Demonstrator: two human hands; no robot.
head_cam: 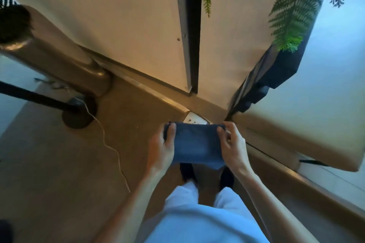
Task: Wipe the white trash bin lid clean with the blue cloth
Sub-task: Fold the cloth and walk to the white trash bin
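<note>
Still preparatory: the cloth (195, 144) is stretched flat between both hands, held in the air above the feet, the left hand (163, 144) pinching its left edge and the right hand (231, 144) its right edge. Just beyond the cloth's far edge a white corner with brown specks shows; this is probably the lid (194, 119), mostly hidden by the cloth. No wiping contact exists yet. The next move calls for lowering the cloth onto the lid and pressing it flat.
</note>
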